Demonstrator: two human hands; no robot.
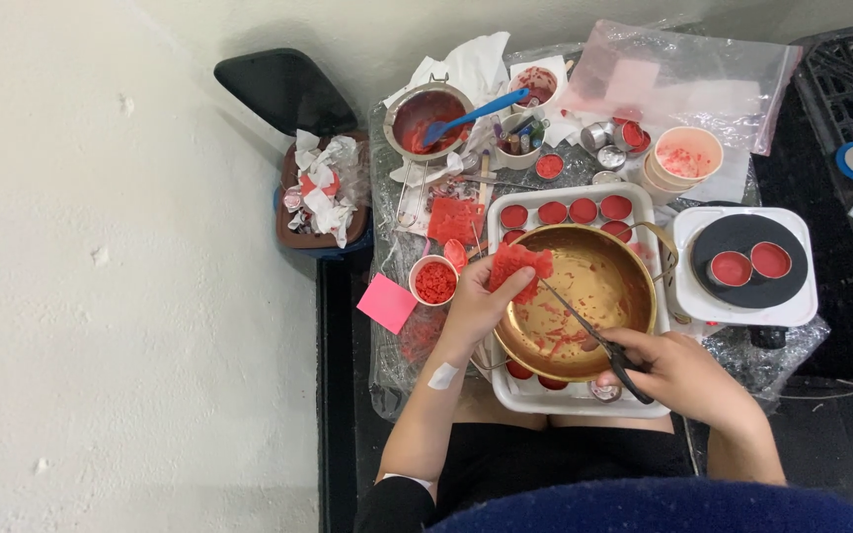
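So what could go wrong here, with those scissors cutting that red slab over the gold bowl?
The scissors in the right hand point toward the fingers of the left hand pinching the red slab, so a slip might nick them. Cut pieces could miss the gold bowl and land on the white tray of small red-filled tins.

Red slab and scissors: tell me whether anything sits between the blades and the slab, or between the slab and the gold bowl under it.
Nothing visible does. The left hand holds the red slab over the gold bowl. The scissors, held by the right hand, point their tips at the slab's edge. Only open air lies between slab and bowl.
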